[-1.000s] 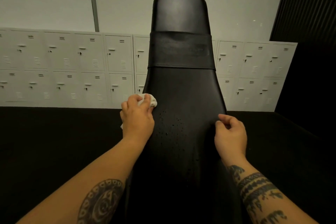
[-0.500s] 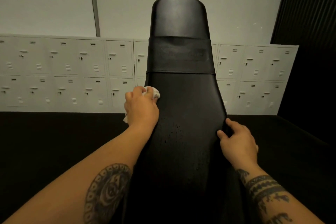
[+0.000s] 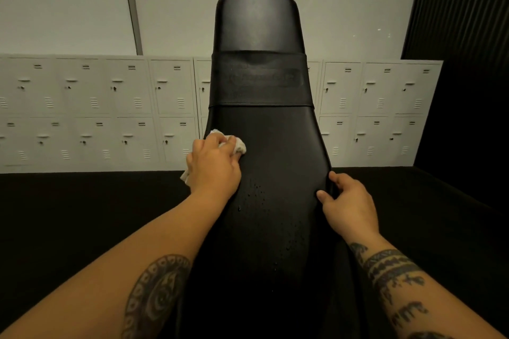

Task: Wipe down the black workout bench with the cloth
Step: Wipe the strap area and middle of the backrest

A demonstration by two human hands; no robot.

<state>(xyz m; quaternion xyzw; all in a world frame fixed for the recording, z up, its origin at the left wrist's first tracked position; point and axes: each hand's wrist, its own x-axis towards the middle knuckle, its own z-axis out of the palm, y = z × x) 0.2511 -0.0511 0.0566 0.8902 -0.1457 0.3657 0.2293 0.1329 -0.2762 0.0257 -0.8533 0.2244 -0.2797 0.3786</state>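
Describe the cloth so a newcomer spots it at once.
Find the tall black bench in the middle, before the grey lockers. At its left edge, the left hand grips the cloth: small, crumpled, the only white thing on the black padding.

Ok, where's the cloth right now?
Head view, left of centre: the white cloth is bunched under the left hand at the left edge of the black bench, just below the stitched band and above the water droplets.
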